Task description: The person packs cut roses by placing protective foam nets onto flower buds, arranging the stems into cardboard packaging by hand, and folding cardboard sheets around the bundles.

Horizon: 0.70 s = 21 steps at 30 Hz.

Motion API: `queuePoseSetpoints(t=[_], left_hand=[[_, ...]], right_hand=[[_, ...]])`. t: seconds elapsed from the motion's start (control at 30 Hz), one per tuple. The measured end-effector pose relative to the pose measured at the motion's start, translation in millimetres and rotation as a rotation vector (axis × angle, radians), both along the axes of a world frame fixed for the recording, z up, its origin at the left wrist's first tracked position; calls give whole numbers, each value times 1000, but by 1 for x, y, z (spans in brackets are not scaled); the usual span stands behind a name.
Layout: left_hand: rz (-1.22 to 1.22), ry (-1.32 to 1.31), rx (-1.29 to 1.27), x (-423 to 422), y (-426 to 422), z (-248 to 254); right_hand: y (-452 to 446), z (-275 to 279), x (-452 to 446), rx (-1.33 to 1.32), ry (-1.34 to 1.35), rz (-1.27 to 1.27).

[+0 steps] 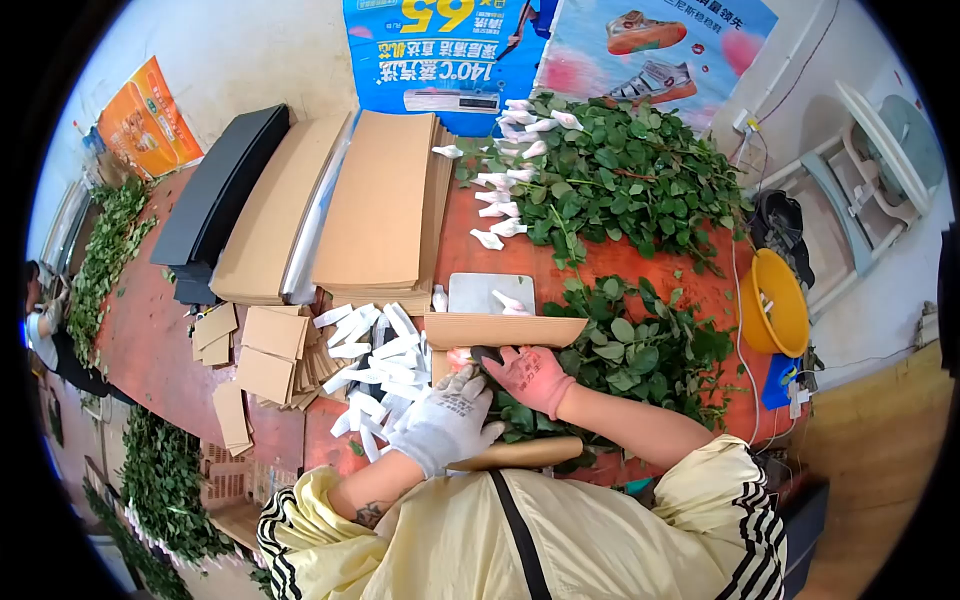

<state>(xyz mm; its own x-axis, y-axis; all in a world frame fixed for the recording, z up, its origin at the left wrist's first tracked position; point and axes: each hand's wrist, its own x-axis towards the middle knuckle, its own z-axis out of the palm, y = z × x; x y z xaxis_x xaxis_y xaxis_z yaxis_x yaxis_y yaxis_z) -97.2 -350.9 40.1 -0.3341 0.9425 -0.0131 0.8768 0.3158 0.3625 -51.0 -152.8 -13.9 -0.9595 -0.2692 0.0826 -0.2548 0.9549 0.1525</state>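
My left hand (pixel 445 420), in a whitish glove, lies over the left edge of a brown cardboard wrapper, thumb apart from the fingers. Its fingertips reach a pink flower head (pixel 459 357), mostly covered. My right hand (pixel 530 378), in a pink glove with dark fingertips, bends its fingers down just right of that flower; what lies under them is hidden. The cardboard wrapper's raised far flap (pixel 505 330) stands behind both hands, and its curled near edge (pixel 520 453) is by my body. Green leafy stems (pixel 625 345) spread to the right of the hands.
White sleeves (pixel 385 350) lie heaped at left beside small cardboard pieces (pixel 272 335). Tall cardboard stacks (pixel 375 200) and black sheets (pixel 222 190) stand behind. White-wrapped buds (pixel 497 210) with leafy stems (pixel 630 165) lie at the back. A yellow basin (pixel 775 300) is at right.
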Motion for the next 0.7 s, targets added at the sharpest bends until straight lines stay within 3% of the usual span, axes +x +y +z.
queuePoseSetpoints(t=[0.1, 0.3, 0.37, 0.5, 0.57, 0.63, 0.7], left_hand=[[-3, -30, -12, 0, 2, 6], [1, -139, -89, -4, 4, 12], [-10, -121, -72, -6, 4, 8], [-9, -114, 56, -5, 4, -5], [-23, -175, 98, -17, -2, -14], [-50, -243, 127, -29, -12, -17], [110, -245, 247, -40, -21, -15]], right_hand=[[0, 1, -2, 7, 2, -5], [0, 8, -3, -330, 31, -131], [-2, 11, -3, -257, -70, -189], [-1, 2, -2, -261, 11, -165], [1, 17, -2, -20, -64, -77], [1, 31, 0, 52, -141, -54], [0, 50, 4, 111, -226, -37]])
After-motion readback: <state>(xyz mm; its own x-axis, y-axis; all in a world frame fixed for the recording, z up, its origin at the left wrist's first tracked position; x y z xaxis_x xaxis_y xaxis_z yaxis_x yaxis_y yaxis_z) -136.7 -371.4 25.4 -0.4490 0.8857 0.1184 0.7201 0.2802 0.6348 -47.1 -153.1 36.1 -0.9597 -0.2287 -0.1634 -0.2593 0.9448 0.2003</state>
